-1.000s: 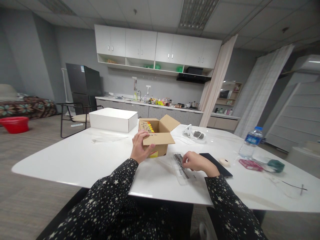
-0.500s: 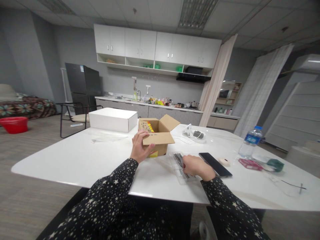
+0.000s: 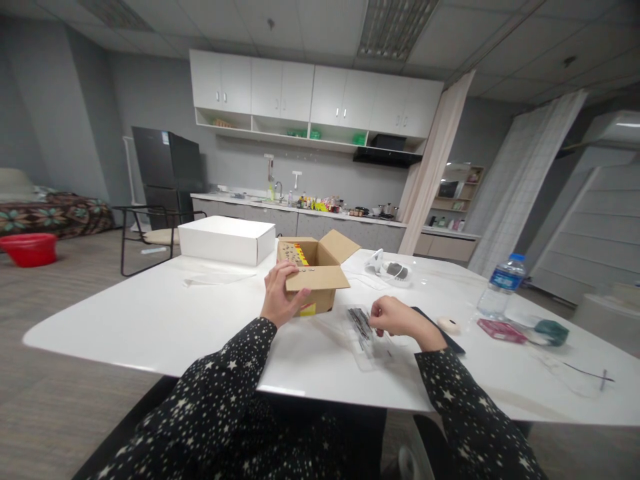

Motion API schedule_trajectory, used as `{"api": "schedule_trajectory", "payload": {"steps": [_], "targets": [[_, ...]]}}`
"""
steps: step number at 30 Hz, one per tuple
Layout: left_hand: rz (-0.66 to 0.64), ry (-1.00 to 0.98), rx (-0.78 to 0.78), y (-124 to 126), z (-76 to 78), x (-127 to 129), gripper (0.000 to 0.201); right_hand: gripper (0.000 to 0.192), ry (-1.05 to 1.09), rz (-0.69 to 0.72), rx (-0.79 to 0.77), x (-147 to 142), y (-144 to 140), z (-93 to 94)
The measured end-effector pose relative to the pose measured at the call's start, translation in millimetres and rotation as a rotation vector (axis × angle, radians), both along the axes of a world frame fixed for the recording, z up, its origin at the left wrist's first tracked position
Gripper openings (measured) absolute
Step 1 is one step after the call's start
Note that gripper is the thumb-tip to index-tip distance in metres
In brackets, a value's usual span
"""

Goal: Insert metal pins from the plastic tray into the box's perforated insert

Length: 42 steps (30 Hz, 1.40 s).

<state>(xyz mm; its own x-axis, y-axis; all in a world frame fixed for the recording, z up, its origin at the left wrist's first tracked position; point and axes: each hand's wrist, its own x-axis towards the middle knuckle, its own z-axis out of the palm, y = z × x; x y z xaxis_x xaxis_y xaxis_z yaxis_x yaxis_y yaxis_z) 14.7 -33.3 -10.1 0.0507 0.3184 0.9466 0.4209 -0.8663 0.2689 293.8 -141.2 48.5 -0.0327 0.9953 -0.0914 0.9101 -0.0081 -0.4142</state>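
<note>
An open cardboard box (image 3: pixel 325 300) stands on the table with its flaps up. My left hand (image 3: pixel 284 293) grips its near left corner, thumb on the front flap and fingers over the side. Several small dark bits dot the box's left flap. To the right of the box lies a clear plastic case (image 3: pixel 367 363) holding slim dark metal-like pieces (image 3: pixel 359 320). Just over the case's right side is my right hand (image 3: pixel 395 317), fingers pinched together. Whatever is between those fingertips is too small to make out.
Beside my right forearm lies a black phone (image 3: pixel 453 345), partly covered, with a round cream case (image 3: pixel 449 325). Farther right are a water bottle (image 3: pixel 501 290), a pink box (image 3: pixel 501 330) and glasses (image 3: pixel 590 375). A white box (image 3: pixel 225 241) stands at the back left of the table (image 3: pixel 150 327).
My right hand has lifted slightly and shifted right, uncovering more of the dark pieces in the plastic case. My left hand stays on the cardboard box.
</note>
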Motion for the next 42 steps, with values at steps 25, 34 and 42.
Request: {"api": "schedule_trajectory", "payload": {"steps": [25, 34, 42], "targets": [[-0.002, -0.009, 0.011, -1, 0.4, -1, 0.038, 0.023, 1.566, -0.227, 0.305, 32, 30, -17.4], [-0.013, -0.015, 0.018, -2, 1.7, -1, 0.038, 0.027, 1.610, -0.085, 0.386, 10, 23, 9.0], [-0.015, -0.013, -0.003, -3, 2.4, -1, 0.040, 0.028, 1.290, 0.032, 0.605, -40, 40, 31.8]]}}
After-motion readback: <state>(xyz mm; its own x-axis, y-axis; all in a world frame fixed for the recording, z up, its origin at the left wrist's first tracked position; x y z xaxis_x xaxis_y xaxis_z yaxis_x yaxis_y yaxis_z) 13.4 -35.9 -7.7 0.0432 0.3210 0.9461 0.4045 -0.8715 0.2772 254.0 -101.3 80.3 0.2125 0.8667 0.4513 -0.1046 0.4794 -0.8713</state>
